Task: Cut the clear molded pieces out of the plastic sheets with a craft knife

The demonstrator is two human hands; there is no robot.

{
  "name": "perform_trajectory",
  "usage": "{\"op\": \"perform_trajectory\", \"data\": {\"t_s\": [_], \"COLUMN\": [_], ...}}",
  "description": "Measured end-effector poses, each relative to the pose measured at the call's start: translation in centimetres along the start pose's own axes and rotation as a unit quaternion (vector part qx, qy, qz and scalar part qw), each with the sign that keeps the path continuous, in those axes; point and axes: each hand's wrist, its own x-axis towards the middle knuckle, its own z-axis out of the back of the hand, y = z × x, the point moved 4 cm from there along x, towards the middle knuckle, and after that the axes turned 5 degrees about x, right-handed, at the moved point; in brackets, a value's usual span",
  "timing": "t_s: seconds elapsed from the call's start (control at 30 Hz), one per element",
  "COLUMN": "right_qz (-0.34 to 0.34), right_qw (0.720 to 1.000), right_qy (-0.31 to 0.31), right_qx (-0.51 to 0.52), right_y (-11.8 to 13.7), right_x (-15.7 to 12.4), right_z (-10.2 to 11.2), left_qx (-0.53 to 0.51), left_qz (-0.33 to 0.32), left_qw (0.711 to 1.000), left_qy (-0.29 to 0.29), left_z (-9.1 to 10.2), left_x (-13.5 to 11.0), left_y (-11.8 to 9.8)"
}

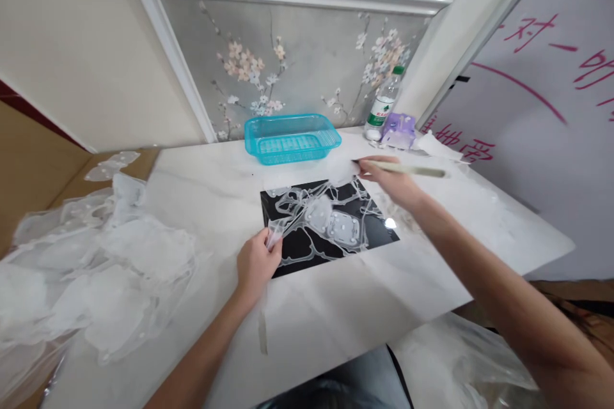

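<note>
My left hand (259, 262) is closed on the end of a translucent, film-like strip (275, 234) at the left edge of a black sheet (297, 246). Across the sheet lie a web of thin clear strands and pale translucent shaped pieces (344, 228). Beyond the sheet's far right edge, my right hand (386, 179) grips a slim pale tool (417, 169) with a dark tip pointing left. Its exact kind is not clear. Just below the tip is a blurred whitish translucent piece (343, 171); whether my fingers touch it, I cannot tell.
A heap of translucent sheets (119, 262) covers the table's left side. At the back are a blue plastic basket (293, 156), a bottle with a green cap (382, 105) and a purple packet (399, 131). Clear scraps (400, 214) lie right of the black sheet.
</note>
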Motion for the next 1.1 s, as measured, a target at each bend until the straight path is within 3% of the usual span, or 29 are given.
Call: {"op": "perform_trajectory", "data": {"t_s": [0.2,0.3,0.37,0.43,0.47,0.57,0.6,0.67,0.77,0.97,1.1], "right_qz": [-0.025,0.017,0.098,0.175,0.194,0.268,0.318,0.347,0.342,0.233,0.219], "right_qw": [0.984,0.969,0.948,0.910,0.908,0.901,0.874,0.859,0.861,0.922,0.927], "right_qy": [-0.171,-0.217,-0.222,-0.217,-0.190,-0.053,0.040,0.093,0.120,0.156,0.193], "right_qx": [-0.052,-0.115,-0.205,-0.308,-0.320,-0.338,-0.364,-0.366,-0.357,-0.267,-0.235], "right_y": [-0.6,1.1,3.1,4.7,5.1,5.3,5.2,4.8,4.4,3.1,1.5], "right_x": [1.1,0.9,0.9,1.0,1.2,1.3,1.0,0.6,0.2,-2.4,-5.9], "right_z": [10.5,12.0,9.9,5.5,2.6,-6.7,-9.8,-13.3,-14.2,-10.2,-10.5], "left_qx": [-0.035,-0.053,-0.062,-0.072,-0.077,-0.092,-0.097,-0.104,-0.113,-0.148,-0.192], "left_qz": [-0.010,-0.010,-0.009,-0.012,-0.015,-0.026,-0.029,-0.032,-0.032,-0.025,-0.029], "left_qw": [0.999,0.999,0.998,0.997,0.997,0.995,0.995,0.994,0.993,0.989,0.981], "left_qy": [-0.004,-0.004,-0.005,-0.007,-0.007,-0.007,-0.007,-0.007,-0.006,-0.007,-0.019], "left_z": [0.0,0.1,0.2,0.2,0.3,0.3,0.3,0.3,0.2,0.2,0.3], "left_x": [0.0,0.0,0.0,0.0,0.0,0.0,0.1,0.1,0.1,0.0,0.1], "left_y": [0.2,0.1,0.0,0.0,0.1,0.3,0.4,0.5,0.5,0.5,0.6]}}
